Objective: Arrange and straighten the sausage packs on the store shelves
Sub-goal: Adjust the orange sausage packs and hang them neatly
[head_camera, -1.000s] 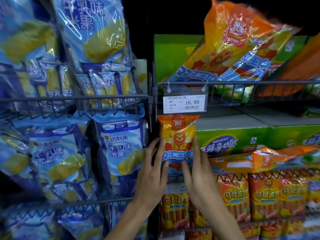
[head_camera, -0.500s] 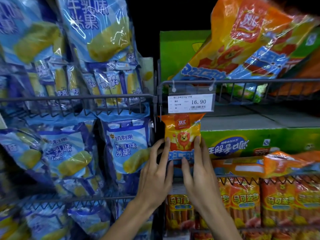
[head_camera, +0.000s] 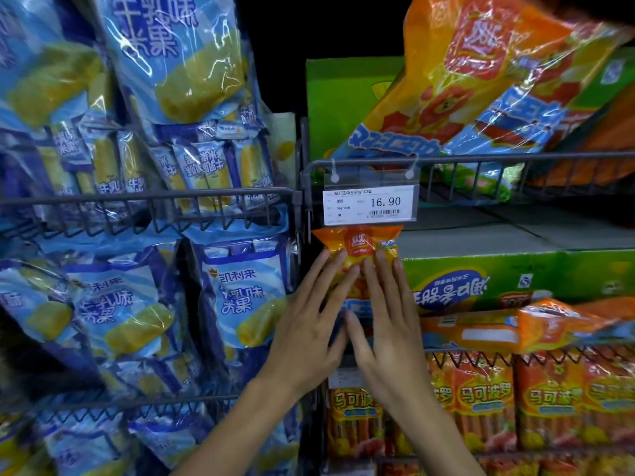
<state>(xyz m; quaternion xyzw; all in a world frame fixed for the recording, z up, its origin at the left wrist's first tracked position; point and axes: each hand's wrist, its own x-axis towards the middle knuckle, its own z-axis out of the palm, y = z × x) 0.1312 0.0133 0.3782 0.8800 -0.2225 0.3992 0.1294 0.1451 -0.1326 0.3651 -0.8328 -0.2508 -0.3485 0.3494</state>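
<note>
A small orange sausage pack [head_camera: 357,243] stands upright at the left end of the middle shelf, right under the price tag. My left hand [head_camera: 309,324] and my right hand [head_camera: 385,324] lie flat side by side on its front, fingers straight, covering all but its top. An orange pack [head_camera: 494,329] lies flat to the right on the wire rail. A large orange sausage bag [head_camera: 481,84] leans tilted on the upper shelf. Rows of upright orange sausage packs [head_camera: 488,403] fill the shelf below.
A price tag reading 16.90 [head_camera: 371,204] hangs from the upper wire rail [head_camera: 515,159]. Green cartons [head_camera: 515,280] sit behind the packs. Blue snack bags [head_camera: 130,304] crowd the wire shelves on the left.
Both hands have slid up and inward over the small pack, from gripping its sides to lying flat on its front. The view has moved closer.
</note>
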